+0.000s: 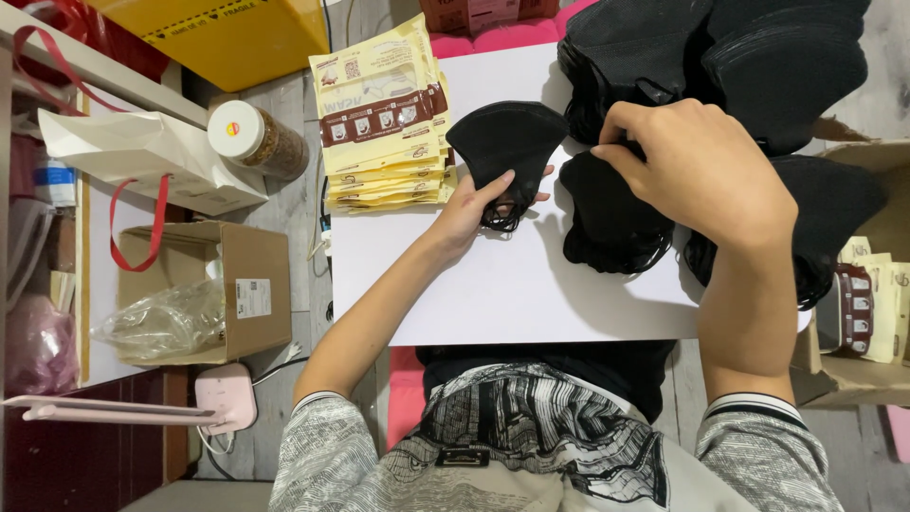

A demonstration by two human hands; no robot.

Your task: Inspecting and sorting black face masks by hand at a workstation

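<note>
Pointing away, black mask (507, 142) upright

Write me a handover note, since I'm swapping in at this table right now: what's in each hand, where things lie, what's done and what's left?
Left hand: holds a small bunch of black masks by the ear loops, above the white board.
Right hand: fingertips pinching at the near mask stack.
More black mask piles lie along the far and right edges.
Cream packets are stacked at the far left of the board; more sit in the box on the right.
Done: cannot tell how many are packed.
Left: the loose mask piles remain unpacked.
</note>
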